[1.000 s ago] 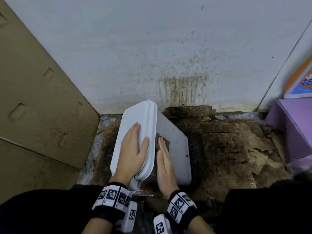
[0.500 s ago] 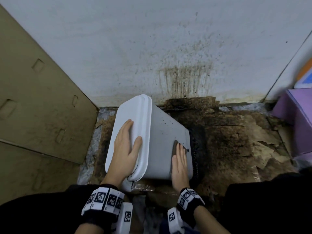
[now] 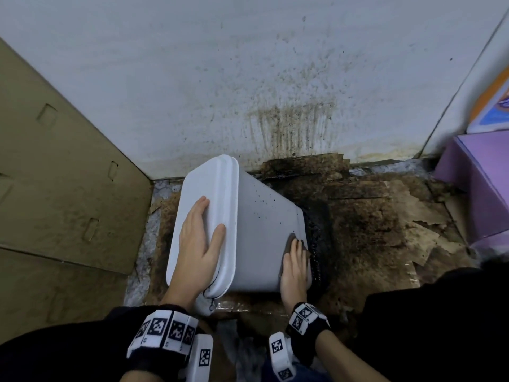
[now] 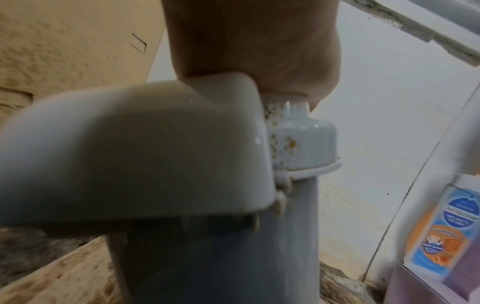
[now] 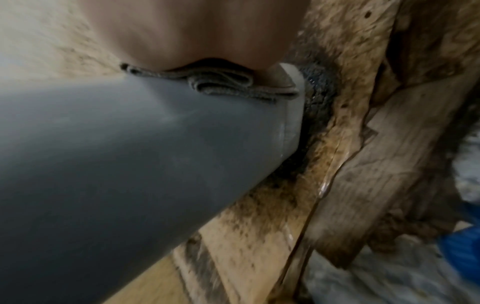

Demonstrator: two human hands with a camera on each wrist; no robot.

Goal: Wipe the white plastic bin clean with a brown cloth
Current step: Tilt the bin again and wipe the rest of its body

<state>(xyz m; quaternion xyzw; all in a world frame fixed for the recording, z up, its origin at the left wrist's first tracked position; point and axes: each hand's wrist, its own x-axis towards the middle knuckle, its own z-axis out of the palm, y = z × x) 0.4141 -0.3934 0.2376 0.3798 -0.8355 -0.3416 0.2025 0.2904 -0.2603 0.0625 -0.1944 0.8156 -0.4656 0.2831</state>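
The white plastic bin [image 3: 261,230] lies tilted on its side on the dirty floor, lid end to the left, dark specks on its upper wall. My left hand [image 3: 197,244] rests flat on the lid [image 3: 203,194] with straight fingers. My right hand [image 3: 296,260] presses the folded brown cloth [image 3: 289,239] flat against the bin's side near its bottom edge. In the right wrist view the cloth [image 5: 223,84] shows as folded layers under my palm on the grey-looking bin wall [image 5: 130,154]. In the left wrist view the lid's corner [image 4: 135,148] fills the frame below my palm.
A stained white wall [image 3: 275,92] stands just behind the bin. Cardboard panels [image 3: 55,175] lean at the left. Wet, blackened cardboard [image 3: 371,230] covers the floor to the right. A purple box [image 3: 473,183] sits at the far right.
My right hand slid the cloth from beside the lid rightward down the bin's side to its bottom edge. The left hand stayed on the lid.
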